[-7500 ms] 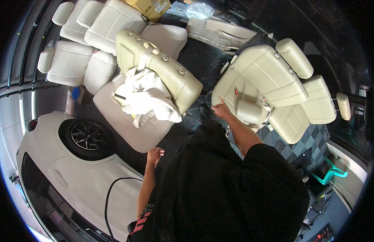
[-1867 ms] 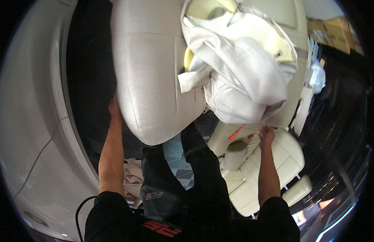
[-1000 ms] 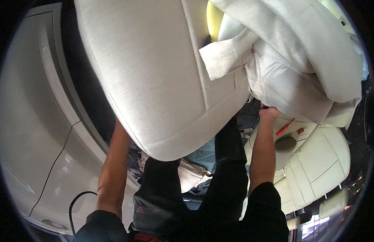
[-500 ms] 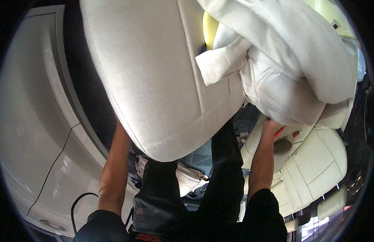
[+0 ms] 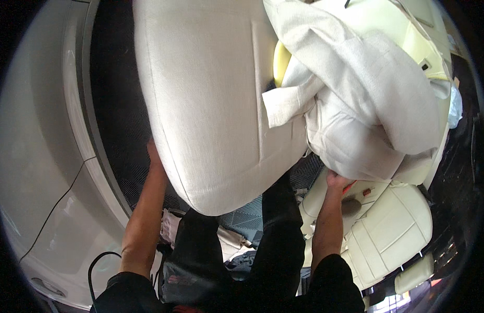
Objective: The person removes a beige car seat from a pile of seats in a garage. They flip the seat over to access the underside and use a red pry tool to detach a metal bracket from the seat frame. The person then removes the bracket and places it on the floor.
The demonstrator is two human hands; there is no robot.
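Observation:
A large car seat cushion point(image 5: 205, 109) in off-white woven fabric fills the middle in front of my legs. My left hand point(image 5: 152, 148) is at its left side edge, with the fingers hidden behind the cushion. On the right, a seat cover point(image 5: 367, 99) of the same fabric lies bunched in thick folds over a cream seat part. My right hand point(image 5: 336, 180) reaches under the lower edge of these folds, fingers mostly out of sight. Beside it shows a red object point(image 5: 349, 187); whether I hold it, I cannot tell. Yellow padding point(image 5: 281, 62) peeks out between cushion and folds.
A grey car door point(image 5: 38, 156) runs along the left. Cream quilted seats point(image 5: 393, 235) are at the lower right, with a brown round object point(image 5: 351, 207) and a small red piece point(image 5: 367, 192) nearby. Pale cloth point(image 5: 231, 243) lies on the floor between my legs.
The whole view has shifted, so the cushion's lower end and the folds sit slightly lower in the picture. Both hands remain at much the same spots on the cushion and cover.

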